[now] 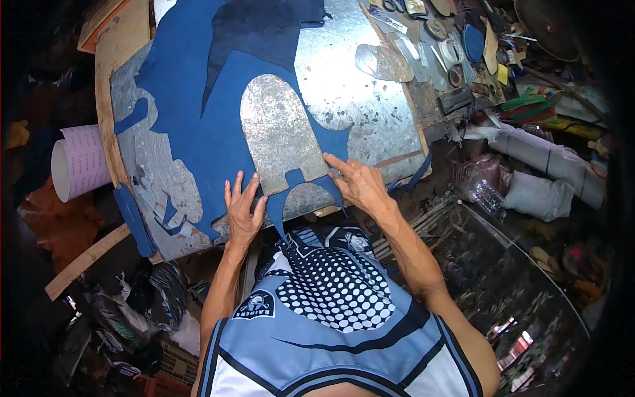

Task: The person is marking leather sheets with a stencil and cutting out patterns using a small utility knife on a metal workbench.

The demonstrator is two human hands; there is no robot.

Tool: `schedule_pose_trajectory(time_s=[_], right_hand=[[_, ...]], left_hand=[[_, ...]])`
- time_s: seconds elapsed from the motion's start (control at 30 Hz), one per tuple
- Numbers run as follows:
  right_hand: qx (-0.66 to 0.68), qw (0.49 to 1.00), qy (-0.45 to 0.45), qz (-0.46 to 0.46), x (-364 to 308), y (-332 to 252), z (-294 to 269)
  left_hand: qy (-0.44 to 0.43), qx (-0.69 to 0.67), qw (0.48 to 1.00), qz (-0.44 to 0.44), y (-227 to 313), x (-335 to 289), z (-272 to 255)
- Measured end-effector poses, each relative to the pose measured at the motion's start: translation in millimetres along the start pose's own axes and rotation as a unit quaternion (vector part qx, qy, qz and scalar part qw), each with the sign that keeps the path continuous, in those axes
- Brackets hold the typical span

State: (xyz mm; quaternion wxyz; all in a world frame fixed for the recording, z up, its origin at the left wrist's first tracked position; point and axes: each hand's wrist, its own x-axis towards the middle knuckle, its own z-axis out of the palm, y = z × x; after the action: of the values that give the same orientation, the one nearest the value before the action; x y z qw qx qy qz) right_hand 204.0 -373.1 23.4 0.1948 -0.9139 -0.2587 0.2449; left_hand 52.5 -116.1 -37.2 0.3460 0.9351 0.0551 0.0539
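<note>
A blue sheet of leather-like material [192, 99] with cut, curving edges lies over a metal-topped work table. On it rests a worn grey template [278, 126], rounded at the far end, with a small notch in its near edge. My left hand [243, 210] lies with fingers spread on the blue sheet, by the template's near left corner. Beside the near right corner, my right hand [360, 186] is closed, its index finger stretched onto the template's edge. What its other fingers hold is too small to make out. Narrow blue strips hang toward me between the hands.
A darker sheet [254, 33] overlaps the blue one at the far side. Several clear templates [383, 63], tape rolls [451, 51] and scissors [393, 5] lie at the far right. A pink-white paper roll [83, 162] stands left of the table. Wrapped bundles [539, 196] sit to the right.
</note>
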Motion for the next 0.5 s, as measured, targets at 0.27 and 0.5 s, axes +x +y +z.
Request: schedule_pose_trajectory(time_s=[0.27, 0.5], right_hand=[[0.037, 0.999, 0.005, -0.006, 3.0, 7.2, -2.4], [0.039, 0.999, 0.009, -0.002, 2.9, 12.3, -6.6]], left_hand=[[-0.014, 0.033, 0.999, 0.007, 2.1, 7.2, 1.6], [-0.026, 0.029, 0.999, 0.01, 7.6, 17.2, -0.3]])
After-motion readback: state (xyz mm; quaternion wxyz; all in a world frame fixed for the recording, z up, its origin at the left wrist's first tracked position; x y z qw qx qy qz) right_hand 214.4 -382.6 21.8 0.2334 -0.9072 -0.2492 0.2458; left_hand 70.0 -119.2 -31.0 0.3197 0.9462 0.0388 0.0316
